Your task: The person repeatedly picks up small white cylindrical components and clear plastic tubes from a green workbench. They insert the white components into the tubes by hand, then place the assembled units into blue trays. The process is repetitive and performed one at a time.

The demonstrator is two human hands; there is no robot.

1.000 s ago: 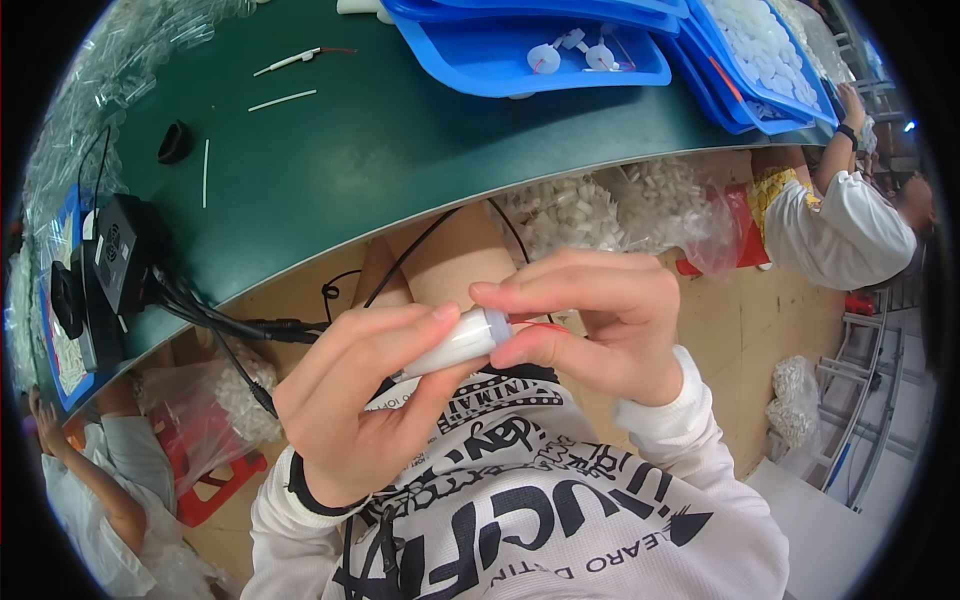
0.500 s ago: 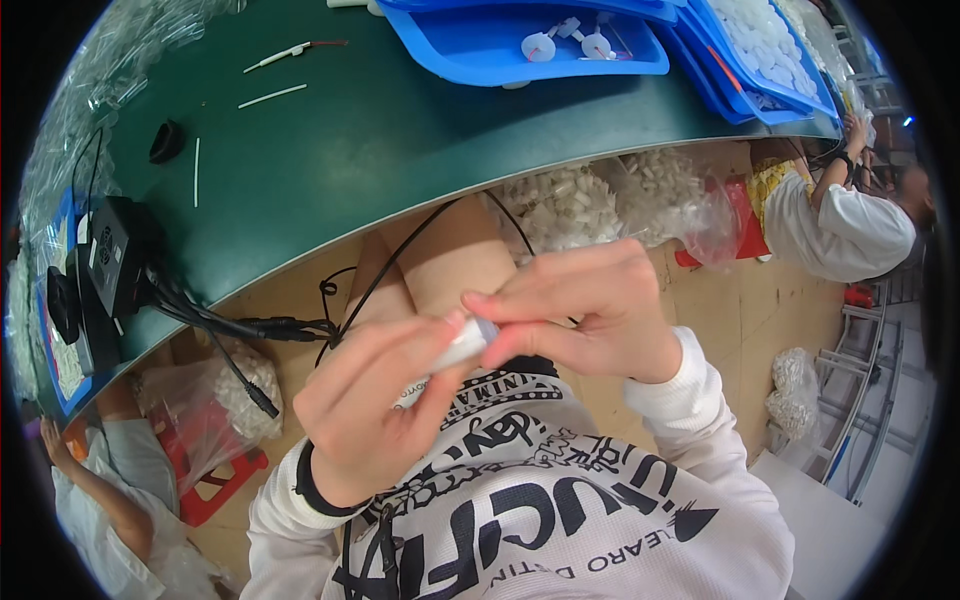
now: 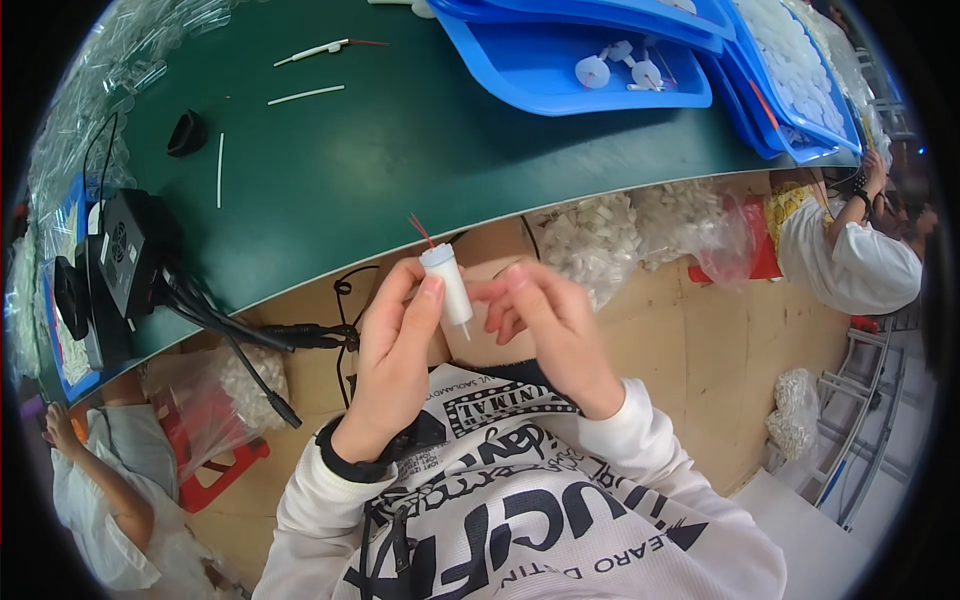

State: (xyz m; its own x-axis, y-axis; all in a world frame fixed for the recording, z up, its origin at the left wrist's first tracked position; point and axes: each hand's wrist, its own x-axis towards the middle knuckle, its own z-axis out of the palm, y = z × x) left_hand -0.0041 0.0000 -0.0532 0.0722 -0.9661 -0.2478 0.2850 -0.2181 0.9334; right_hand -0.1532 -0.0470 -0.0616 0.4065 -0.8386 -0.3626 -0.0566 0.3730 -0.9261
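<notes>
Your left hand grips the white tube, its red wires pointing far, presumably to keep them clear of your grip. Your right hand curls loosely just right of it; whether it holds anything cannot be told. Beyond, at the green table's right, a blue tray apparently keeps white discs together.
</notes>
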